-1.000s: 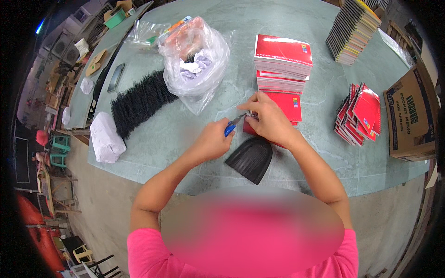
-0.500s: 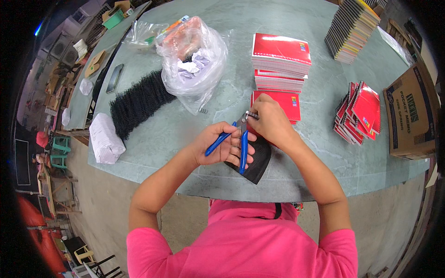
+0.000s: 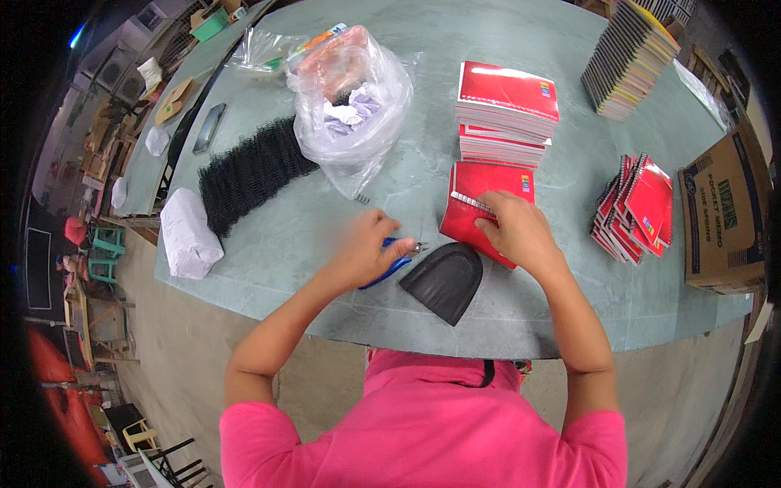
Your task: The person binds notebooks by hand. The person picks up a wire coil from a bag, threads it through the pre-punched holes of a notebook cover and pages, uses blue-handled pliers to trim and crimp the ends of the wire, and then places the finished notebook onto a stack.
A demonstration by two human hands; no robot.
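Note:
My left hand (image 3: pixel 366 250) is closed around a pair of nippers with blue handles (image 3: pixel 396 267), its fingers partly blurred. The metal tip points right, toward a black, round-ended flat pad (image 3: pixel 446 281) on the table. My right hand (image 3: pixel 521 232) rests on a small red notebook (image 3: pixel 465 221), fingers curled over its cover beside the wire spiral binding. This notebook lies partly over another red one (image 3: pixel 511 177). Behind them stands a stack of red-covered notebooks (image 3: pixel 508 93). How my right thumb sits is hidden.
Bound red notebooks (image 3: pixel 643 203) lie piled at the right beside a cardboard box (image 3: pixel 724 207). A tall notebook stack (image 3: pixel 626 61) stands behind. On the left are black spiral coils (image 3: pixel 252 175), a clear plastic bag of paper scraps (image 3: pixel 354 122), a white wrapped bundle (image 3: pixel 189 236) and a phone (image 3: pixel 209 128).
My hands have moved apart. The left turned over and went left with the nippers; the right went right, from a small dark piece near the nippers' tip onto the red notebook. The view shifted slightly.

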